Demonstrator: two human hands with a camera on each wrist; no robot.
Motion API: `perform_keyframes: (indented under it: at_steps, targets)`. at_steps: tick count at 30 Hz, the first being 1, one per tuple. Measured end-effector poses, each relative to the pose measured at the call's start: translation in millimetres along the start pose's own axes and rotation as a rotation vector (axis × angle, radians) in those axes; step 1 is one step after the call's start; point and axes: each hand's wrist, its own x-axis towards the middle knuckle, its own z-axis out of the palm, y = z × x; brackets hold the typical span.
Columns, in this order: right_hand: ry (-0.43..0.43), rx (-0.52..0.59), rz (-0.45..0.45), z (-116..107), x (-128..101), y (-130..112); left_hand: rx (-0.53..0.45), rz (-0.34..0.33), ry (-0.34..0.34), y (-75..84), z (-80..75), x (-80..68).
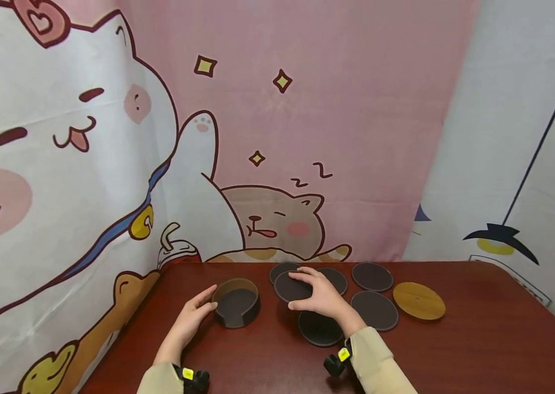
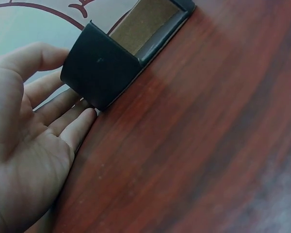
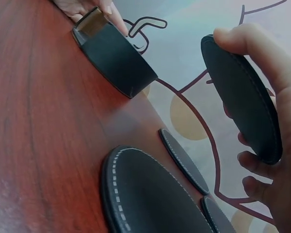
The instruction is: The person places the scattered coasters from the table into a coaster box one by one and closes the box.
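Observation:
My right hand (image 1: 323,298) holds a round black coaster (image 1: 289,287) by its edge, between thumb and fingers. In the right wrist view that coaster (image 3: 240,99) is tilted and raised above the table. On the left stands a round black coaster holder (image 1: 235,320) with a brown inner wall and a notch in its front. My left hand (image 1: 190,320) touches the holder's left side with fairly straight fingers. The left wrist view shows its fingertips (image 2: 87,114) right at the dark outer wall. Black coasters with pale stitched rims (image 3: 150,194) lie below the right hand.
Several other black coasters (image 1: 374,311) lie spread over the reddish-brown wooden table (image 1: 484,339). A tan-brown disc (image 1: 418,301) lies at their right end. Behind the table hangs a cloth (image 1: 356,109) printed with cartoon cats.

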Motion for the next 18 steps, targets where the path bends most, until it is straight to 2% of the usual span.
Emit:
perform_keyframes:
  at_steps: [10,18]
  targets:
    - [0.008,0.008,-0.069,10.5,3.9,-11.8,-0.017,0.012,0.005,1.8,2.7,0.6]
    - [-0.006,-0.025,-0.162,2.0,27.7,-28.7,0.004,0.007,0.018,-1.2,1.0,-0.4]
